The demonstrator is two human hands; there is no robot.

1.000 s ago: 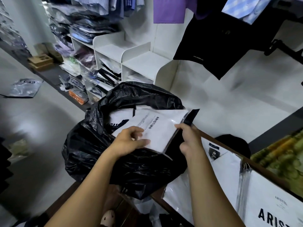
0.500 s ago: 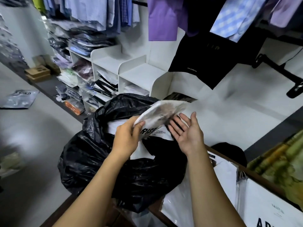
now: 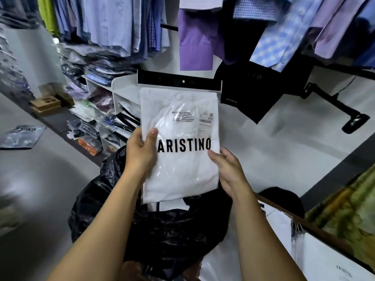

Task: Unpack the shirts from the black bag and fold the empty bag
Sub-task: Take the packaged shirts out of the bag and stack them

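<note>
Lifting clear of the black bag [image 3: 162, 240], the packaged shirt [image 3: 180, 159] now stands upright at frame centre with its printed face toward the camera; half a second earlier it was tilted at the bag mouth in the left hand alone, with the right hand spread open beside it. The left hand [image 3: 140, 153] grips the packet's left edge, thumb on the front and fingers behind; the right hand [image 3: 229, 171] grips the lower right edge in the same way. One shirt is therefore out of the bag but not yet set down. White packaging [image 3: 172, 205] shows in the bag mouth at 6 o'clock just below the packet, so unpacking appears incomplete and folding the bag cannot yet start. At 5 o'clock, more flat shirt packets [image 3: 324, 254] lie beside a wooden edge [image 3: 304, 222], a likely place for this one. A white shelf unit [image 3: 121, 86] stocked with wrapped garments stands at 10 o'clock, hanging shirts [image 3: 194, 41] fill 12 o'clock, and a loose packet [image 3: 20, 135] lies on the grey floor [image 3: 40, 179] at 9 o'clock
</note>
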